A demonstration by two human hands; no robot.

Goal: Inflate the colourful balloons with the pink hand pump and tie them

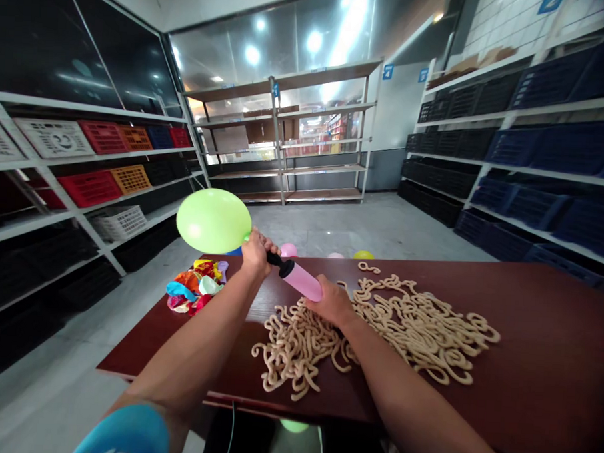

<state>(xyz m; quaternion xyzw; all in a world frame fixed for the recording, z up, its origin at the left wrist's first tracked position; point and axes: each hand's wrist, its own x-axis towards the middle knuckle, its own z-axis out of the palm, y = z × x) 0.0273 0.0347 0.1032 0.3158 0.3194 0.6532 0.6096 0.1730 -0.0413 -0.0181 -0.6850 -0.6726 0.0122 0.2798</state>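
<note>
A light green balloon (214,221), blown up, sits over the nozzle end of a hand balloon pump (303,280) with a pink barrel and black tip. My left hand (257,252) is closed around the balloon's neck and the pump's black nozzle. Closed on the rear end of the pink barrel is my right hand (331,301). The pump slants above the table, over a heap of beige curly cord pieces (301,347). A pile of limp, uninflated balloons (194,285) in several colours lies left of my left forearm.
The dark red table (542,344) carries a second, wider heap of beige cord pieces (428,325) at right. Blown-up balloons show beyond its far edge, among them a yellow one (363,254). Shelves with crates (103,138) line both sides; a metal rack (280,139) stands behind.
</note>
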